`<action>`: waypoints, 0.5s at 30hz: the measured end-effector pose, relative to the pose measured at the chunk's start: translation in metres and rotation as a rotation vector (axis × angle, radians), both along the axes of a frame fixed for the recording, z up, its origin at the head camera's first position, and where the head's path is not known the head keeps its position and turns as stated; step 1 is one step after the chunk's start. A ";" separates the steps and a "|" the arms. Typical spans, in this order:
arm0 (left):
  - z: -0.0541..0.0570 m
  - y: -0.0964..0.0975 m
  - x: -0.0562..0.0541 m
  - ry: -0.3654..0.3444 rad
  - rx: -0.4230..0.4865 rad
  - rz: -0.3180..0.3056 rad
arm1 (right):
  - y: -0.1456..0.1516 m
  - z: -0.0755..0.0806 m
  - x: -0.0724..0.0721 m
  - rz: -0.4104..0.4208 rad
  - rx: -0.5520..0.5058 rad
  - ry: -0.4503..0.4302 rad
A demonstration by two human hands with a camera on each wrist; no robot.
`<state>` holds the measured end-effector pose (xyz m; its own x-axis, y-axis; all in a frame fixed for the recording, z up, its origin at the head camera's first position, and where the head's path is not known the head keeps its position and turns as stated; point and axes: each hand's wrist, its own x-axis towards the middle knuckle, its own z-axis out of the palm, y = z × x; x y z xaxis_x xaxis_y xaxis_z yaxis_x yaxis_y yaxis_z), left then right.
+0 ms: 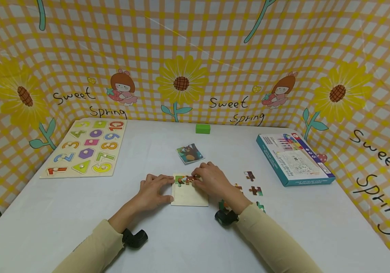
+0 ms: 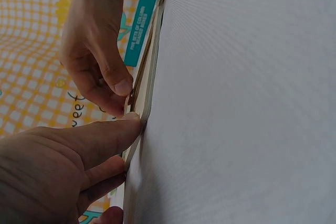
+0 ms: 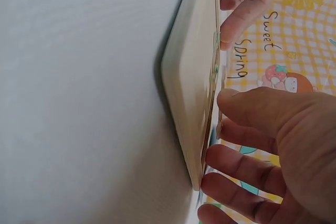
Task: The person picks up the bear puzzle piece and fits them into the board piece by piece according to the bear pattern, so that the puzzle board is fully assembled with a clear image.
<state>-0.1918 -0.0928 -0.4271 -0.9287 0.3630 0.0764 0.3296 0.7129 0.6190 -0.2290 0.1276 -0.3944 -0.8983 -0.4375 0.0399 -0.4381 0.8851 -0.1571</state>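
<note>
A wooden puzzle board (image 1: 190, 196) lies on the table between the hands, with a few joined brown and green pieces along its upper edge. My left hand (image 1: 153, 192) rests against the board's left edge, thumb and fingers fairly straight. Over the upper right part of the board, my right hand (image 1: 213, 181) pinches a brown puzzle piece (image 1: 190, 180), partly covered by the fingers. In the left wrist view, the right thumb and fingertips meet low over the board. Right of the board lie loose jigsaw pieces (image 1: 255, 190), some partly hidden by the right arm.
Beyond the board lies a bear picture card (image 1: 189, 153), with a green block (image 1: 203, 129) farther back. A number-and-shape board (image 1: 85, 148) is at left; a teal-sided box (image 1: 294, 159) is at right. A checkered cloth (image 1: 195, 45) encloses the table's back and sides.
</note>
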 end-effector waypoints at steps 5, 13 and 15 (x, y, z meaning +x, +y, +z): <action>0.000 0.000 0.000 0.001 0.006 0.002 | 0.000 -0.001 -0.001 0.012 0.007 0.012; 0.001 0.000 0.001 -0.004 0.010 0.004 | 0.000 -0.002 -0.001 0.031 0.010 0.022; 0.001 0.000 0.001 -0.006 0.011 0.004 | -0.001 -0.002 -0.001 0.034 0.008 0.023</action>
<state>-0.1908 -0.0925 -0.4259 -0.9305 0.3586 0.0746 0.3231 0.7076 0.6284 -0.2302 0.1269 -0.3961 -0.8816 -0.4686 0.0570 -0.4718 0.8706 -0.1395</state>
